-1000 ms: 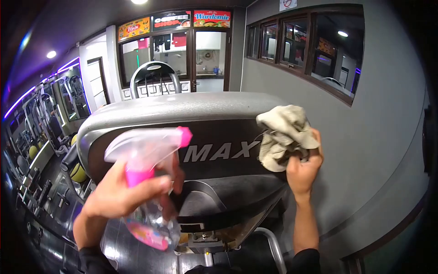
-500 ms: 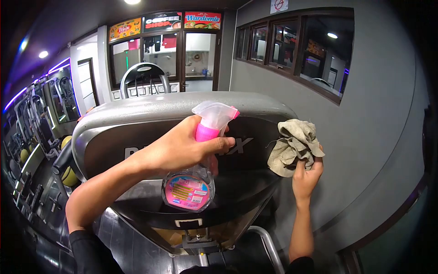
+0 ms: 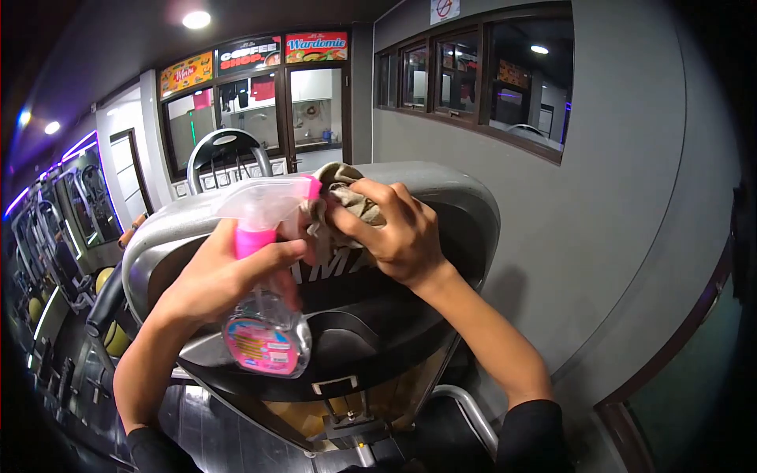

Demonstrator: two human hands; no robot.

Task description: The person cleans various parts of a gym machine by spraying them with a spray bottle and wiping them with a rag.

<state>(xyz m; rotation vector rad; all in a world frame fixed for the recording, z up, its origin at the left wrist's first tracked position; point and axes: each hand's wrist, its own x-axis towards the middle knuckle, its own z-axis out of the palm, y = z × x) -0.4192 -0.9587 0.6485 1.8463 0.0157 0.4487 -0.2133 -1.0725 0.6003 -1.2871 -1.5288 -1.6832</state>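
Note:
My left hand (image 3: 213, 276) is wrapped round the neck of a clear spray bottle (image 3: 266, 340) with a pink collar and a pink-and-blue label. The bottle's nozzle points right, close by a crumpled grey-beige cloth (image 3: 347, 197). Fingers of my right hand (image 3: 398, 232) are closed on that cloth, which overlaps the upper edge of a gym machine's cover. This machine cover (image 3: 453, 185) has a silver-grey rim and a dark front panel with pale lettering, partly hidden behind my hands and the bottle.
A grey wall (image 3: 615, 181) with dark-framed windows stands close on the right. Below the cover, a curved metal tube (image 3: 471, 414) sticks out at the lower right. Other gym equipment (image 3: 67, 229) lines the left, and a glass-fronted kitchen with signs (image 3: 252, 53) is behind.
My right hand has brought the cloth left, from the cover's right side to its top middle. My left hand has shifted the spray bottle left. The view has turned slightly right.

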